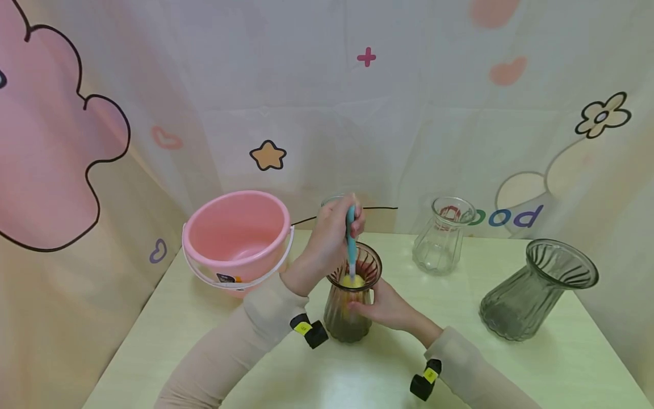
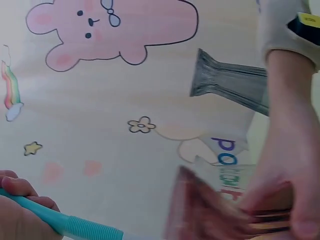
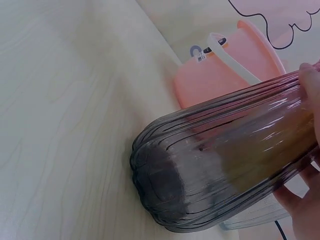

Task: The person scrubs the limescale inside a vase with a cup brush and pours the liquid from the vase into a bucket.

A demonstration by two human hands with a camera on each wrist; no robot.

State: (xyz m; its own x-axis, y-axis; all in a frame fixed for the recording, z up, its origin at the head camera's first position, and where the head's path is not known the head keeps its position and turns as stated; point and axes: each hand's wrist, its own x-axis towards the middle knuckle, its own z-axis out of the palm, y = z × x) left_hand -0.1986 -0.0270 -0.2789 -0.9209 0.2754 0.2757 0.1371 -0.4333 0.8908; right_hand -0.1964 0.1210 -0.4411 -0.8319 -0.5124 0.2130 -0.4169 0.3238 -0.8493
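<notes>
My left hand (image 1: 334, 227) grips the teal handle of a sponge brush (image 1: 351, 244), its fingers wrapped round the grip. The brush points down into a ribbed glass vase (image 1: 347, 324), reddish at the flared mouth and dark grey at the base. Inside the mouth shows the yellow sponge head (image 1: 352, 281); through the glass in the right wrist view it is a yellow-brown blur. My right hand (image 1: 390, 307) holds the vase from the right side, thumb across the front of its body. In the left wrist view the brush handle (image 2: 95, 227) lies in the curled fingers.
A pink bucket (image 1: 237, 227) with a white handle stands at the left. Behind my left hand shows the rim of another glass (image 1: 332, 200). To the right are a clear glass vase (image 1: 439, 244) and a grey ribbed vase (image 1: 526, 295). A printed curtain (image 1: 306, 85) hangs behind the table.
</notes>
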